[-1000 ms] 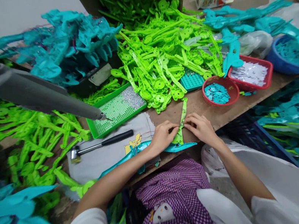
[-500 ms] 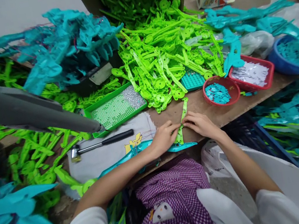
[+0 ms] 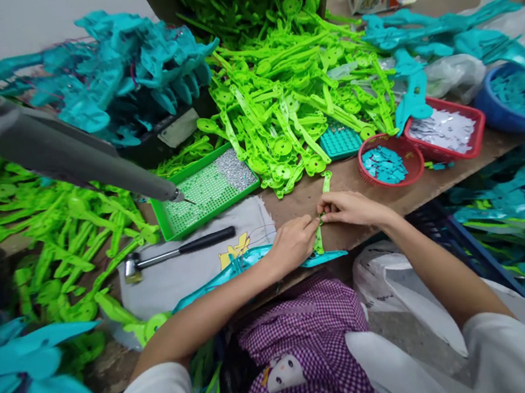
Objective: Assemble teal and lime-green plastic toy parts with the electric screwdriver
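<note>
My left hand (image 3: 295,241) and my right hand (image 3: 350,209) meet at the table's front edge, fingertips pinched together on a narrow bright green plastic strip (image 3: 320,240). The strip stands out above and below my fingers. Its middle is hidden, and so is any small part between the fingertips. Beneath the strip and my left wrist lies a long teal plastic piece (image 3: 248,258). Left of my hands, a hammer (image 3: 185,249) with a black handle rests on a grey cloth (image 3: 157,289).
A grey powered screwdriver (image 3: 98,161) hangs above a green tray (image 3: 163,222) of small metal parts. Green strips (image 3: 270,100) are heaped behind. To the right stand a red basket (image 3: 418,172) of teal pieces, a red tray (image 3: 479,141) and a blue basin (image 3: 493,118).
My right hand has drawn its fingers in and covers more of the strip. My left hand stays nearly in place. The hanging screwdriver has swung right and its tip has risen over the green tray.
</note>
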`<state>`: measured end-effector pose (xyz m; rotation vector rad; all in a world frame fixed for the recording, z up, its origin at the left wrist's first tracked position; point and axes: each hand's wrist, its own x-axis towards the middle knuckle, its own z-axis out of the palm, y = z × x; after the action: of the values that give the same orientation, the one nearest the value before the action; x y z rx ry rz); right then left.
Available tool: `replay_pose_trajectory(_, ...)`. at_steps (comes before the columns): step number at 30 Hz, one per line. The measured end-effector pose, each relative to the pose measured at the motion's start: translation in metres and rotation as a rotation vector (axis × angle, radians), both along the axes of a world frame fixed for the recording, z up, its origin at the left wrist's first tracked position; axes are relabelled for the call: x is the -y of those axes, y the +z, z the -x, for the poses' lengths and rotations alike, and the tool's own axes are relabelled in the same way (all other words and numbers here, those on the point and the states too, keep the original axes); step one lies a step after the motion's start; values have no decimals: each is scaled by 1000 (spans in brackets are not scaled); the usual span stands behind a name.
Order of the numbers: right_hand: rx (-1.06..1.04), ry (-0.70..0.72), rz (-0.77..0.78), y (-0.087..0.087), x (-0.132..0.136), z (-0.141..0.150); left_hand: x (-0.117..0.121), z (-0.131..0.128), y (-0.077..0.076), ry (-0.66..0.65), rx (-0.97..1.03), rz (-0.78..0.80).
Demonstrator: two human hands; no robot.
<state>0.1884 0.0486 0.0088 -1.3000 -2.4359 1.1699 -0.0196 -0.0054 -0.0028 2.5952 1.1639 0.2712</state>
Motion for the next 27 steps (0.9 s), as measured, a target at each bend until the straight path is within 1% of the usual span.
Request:
replay_pose_trajectory(2, 31, 44, 46, 3, -8, 2, 0, 0, 0, 17, 1, 23)
replay_pose_trajectory(5, 121, 56, 90, 5, -16, 8, 0, 1, 0, 49, 30, 75)
replay_pose_trajectory(8, 212, 58, 92, 7, -19, 15, 0, 2, 0, 99, 85, 128)
replay_pose_trajectory(10, 246, 53, 91, 8, -18, 17, 1, 3, 3, 123, 115, 136)
replay_pose_trajectory(14, 168, -4, 121, 8, -10, 15, 4, 3, 13, 169, 164, 134)
replay_pose_trajectory(16, 120, -40, 108, 8, -6, 12, 4, 1, 16, 189, 168, 168)
replay_pose_trajectory(18, 103, -43, 116, 7, -5, 11, 4, -3, 18, 201, 156, 210)
replay_pose_trajectory(20, 102, -20, 147, 7, -6, 11, 5, -7, 20, 190, 120, 214)
replay_pose_trajectory(22, 119, -6, 159, 8, -8, 13, 8, -8, 22, 142, 43, 171)
replay_pose_trajectory(25, 185, -28, 123, 11, -9, 17, 18, -6, 25, 52, -89, 98)
replay_pose_trajectory(27, 229, -64, 80, 12, -9, 18, 22, -2, 27, 16, -129, 89)
